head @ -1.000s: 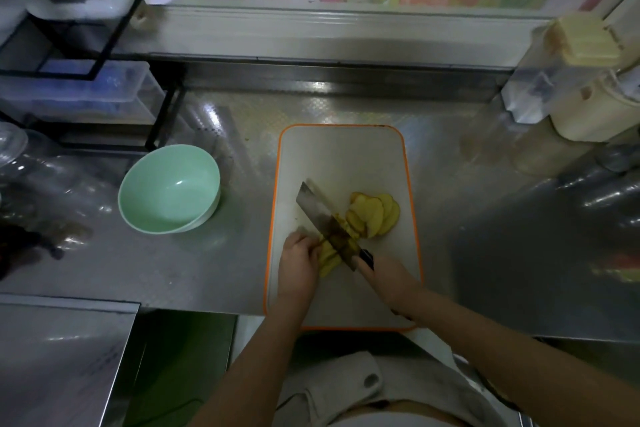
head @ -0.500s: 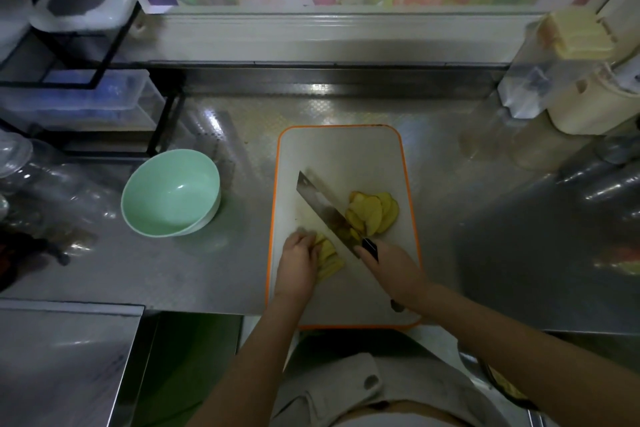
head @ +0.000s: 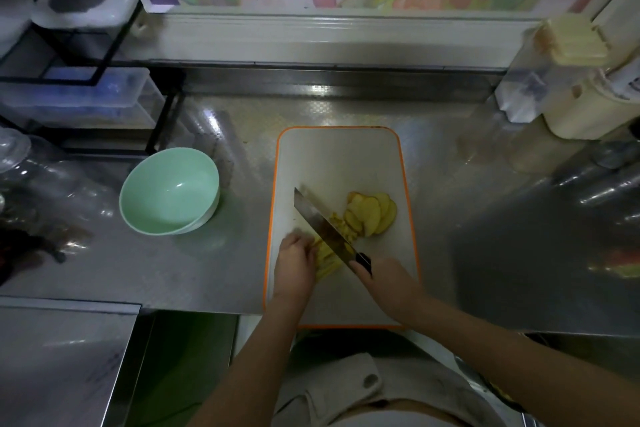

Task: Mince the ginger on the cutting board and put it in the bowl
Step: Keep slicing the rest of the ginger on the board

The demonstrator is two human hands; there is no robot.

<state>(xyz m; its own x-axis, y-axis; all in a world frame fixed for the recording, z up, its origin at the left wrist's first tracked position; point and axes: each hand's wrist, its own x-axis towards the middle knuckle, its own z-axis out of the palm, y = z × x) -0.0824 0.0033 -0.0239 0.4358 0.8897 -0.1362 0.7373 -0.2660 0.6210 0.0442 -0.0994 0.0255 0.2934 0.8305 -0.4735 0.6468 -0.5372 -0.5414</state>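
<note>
Room ahead of the grip
Beyond the right hand (head: 384, 279) gripping the knife (head: 322, 225), the cutting board (head: 339, 163) lies bare; ginger slices (head: 372, 215) crowd just right, the left hand (head: 294, 262) holding ginger strips (head: 327, 260) just left; the bowl (head: 162, 184) stands well left.

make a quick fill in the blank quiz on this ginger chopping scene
1. The right hand grips the knife by its ____.
2. The left hand holds down ginger strips to the ____ of the blade.
3. The bowl is ____, with no ginger inside.
4. The cutting board has an ____ rim.
Missing words: handle, left, empty, orange.
</note>
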